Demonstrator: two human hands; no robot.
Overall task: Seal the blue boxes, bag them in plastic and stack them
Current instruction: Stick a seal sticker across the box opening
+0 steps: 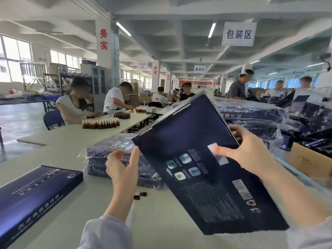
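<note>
One tilted blue box (197, 141) hangs above the counter (71, 203): right grip (251, 150) pinches its right edge; left grip (122, 164), loosely open, just beside it.

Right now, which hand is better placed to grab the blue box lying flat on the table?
Left. The left hand is open and nearer the flat box; the right hand grips the tilted box.

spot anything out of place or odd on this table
Two small dark brown scraps lie loose on the table, just in front of the stack of bagged boxes. They belong to no pile. The blue box is tilted only because the right hand holds it.
</note>
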